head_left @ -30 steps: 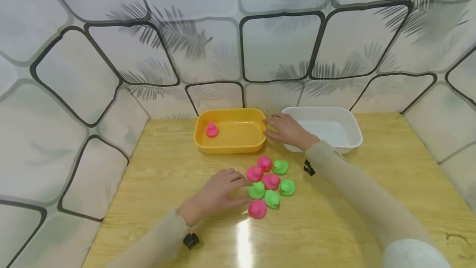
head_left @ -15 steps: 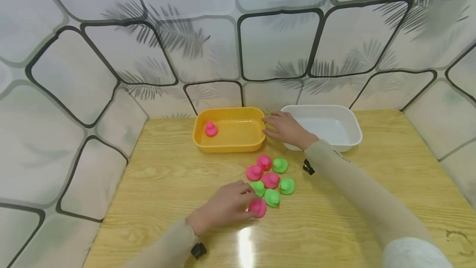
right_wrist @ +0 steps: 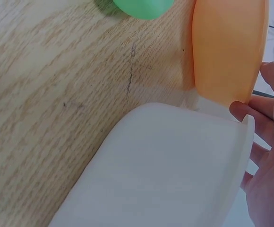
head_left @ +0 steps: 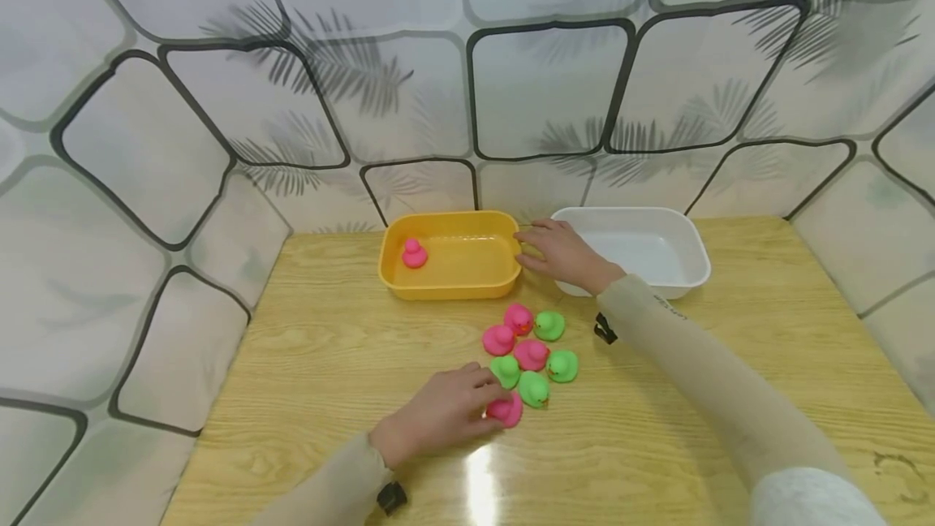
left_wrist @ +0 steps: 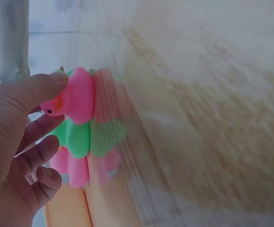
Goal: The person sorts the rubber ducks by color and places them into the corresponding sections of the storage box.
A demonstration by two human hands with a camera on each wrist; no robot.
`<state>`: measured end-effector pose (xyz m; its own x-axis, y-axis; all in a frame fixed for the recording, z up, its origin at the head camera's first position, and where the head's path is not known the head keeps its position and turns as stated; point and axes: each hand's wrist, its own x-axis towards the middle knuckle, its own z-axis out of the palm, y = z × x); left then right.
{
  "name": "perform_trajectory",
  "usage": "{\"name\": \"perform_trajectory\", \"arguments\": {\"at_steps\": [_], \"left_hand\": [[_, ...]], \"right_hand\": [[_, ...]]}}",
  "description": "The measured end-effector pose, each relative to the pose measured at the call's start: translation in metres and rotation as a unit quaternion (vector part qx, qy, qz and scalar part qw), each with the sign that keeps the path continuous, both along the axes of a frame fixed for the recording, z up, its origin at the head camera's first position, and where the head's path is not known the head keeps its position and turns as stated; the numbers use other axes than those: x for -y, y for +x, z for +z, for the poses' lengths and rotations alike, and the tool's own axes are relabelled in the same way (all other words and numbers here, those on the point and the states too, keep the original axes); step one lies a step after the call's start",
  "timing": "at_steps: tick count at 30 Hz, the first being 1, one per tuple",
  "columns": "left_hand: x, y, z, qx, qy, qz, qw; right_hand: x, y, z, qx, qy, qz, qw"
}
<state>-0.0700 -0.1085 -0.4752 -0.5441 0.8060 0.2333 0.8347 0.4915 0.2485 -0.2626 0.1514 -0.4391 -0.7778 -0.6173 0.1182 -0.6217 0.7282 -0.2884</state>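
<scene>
Head view: high, facing forward and down; takes in the whole wooden table (head_left: 307, 364), both forearms and the patterned walls.
Left wrist view: very near, skimming the tabletop, past the left hand (left_wrist: 14, 142) to the pink duck (left_wrist: 75, 101).
Right wrist view: very near, from under the right hand (right_wrist: 271, 156), along the white tub (right_wrist: 165, 165) and yellow tub (right_wrist: 226, 47).
Shared with head view: ducks, tubs, tabletop.

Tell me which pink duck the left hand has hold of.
The left hand pinches the pink duck nearest the table's front edge, at the near end of the cluster; the other pink ones lie untouched farther back.
</scene>
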Motion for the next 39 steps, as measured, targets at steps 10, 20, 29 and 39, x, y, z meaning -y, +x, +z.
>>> {"name": "perform_trajectory", "arguments": {"at_steps": [10,20,29,39], "left_hand": [[0.002,0.002,0.002,0.019,-0.003,-0.001,0.9998],[0.015,-0.008,0.019,0.026,0.013,0.013,0.9995],[0.027,-0.026,0.039,-0.011,0.028,0.014,0.9995],[0.041,-0.047,0.047,-0.016,0.03,0.04,0.9986]], "right_hand": [[-0.001,-0.002,-0.004,0.007,0.0,-0.005,1.0],[-0.002,0.0,-0.005,0.017,-0.001,-0.009,1.0],[-0.002,0.001,-0.001,0.01,0.004,-0.007,1.0],[0.001,-0.001,-0.004,0.012,0.002,-0.005,1.0]]}}
